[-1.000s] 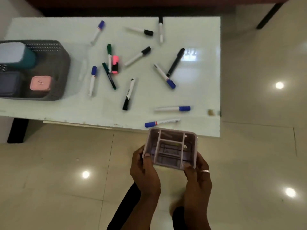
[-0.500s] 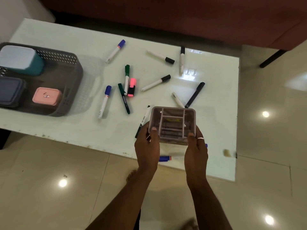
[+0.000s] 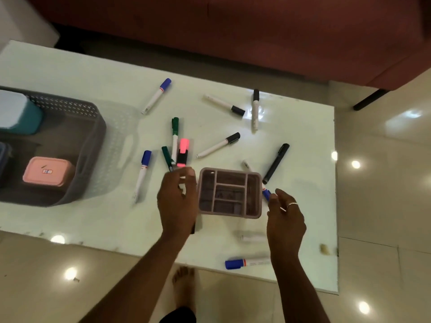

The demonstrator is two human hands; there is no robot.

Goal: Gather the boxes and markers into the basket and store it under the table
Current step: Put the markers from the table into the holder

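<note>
A mauve divided organizer box (image 3: 229, 193) stands on the white table (image 3: 93, 224) among several scattered markers. My left hand (image 3: 178, 201) is just left of it, fingers apart, holding nothing. My right hand (image 3: 284, 216) hovers just right of it, also free, beside a blue-capped marker (image 3: 266, 194). A grey basket (image 3: 70, 150) at the table's left holds a teal box (image 3: 18, 114), a pink box (image 3: 47, 171) and a dark box at the frame edge. A pink highlighter (image 3: 182, 152) and green markers (image 3: 174, 136) lie left of the organizer.
A blue-capped marker (image 3: 247, 262) lies near the table's front edge. A black marker (image 3: 276, 163) lies right of the organizer. A red-brown sofa (image 3: 233, 31) runs behind the table. My bare foot (image 3: 184, 283) stands on the glossy tiled floor.
The organizer box was carried from in front of the table onto it and set down. Both hands have let go of it and drawn apart to its sides.
</note>
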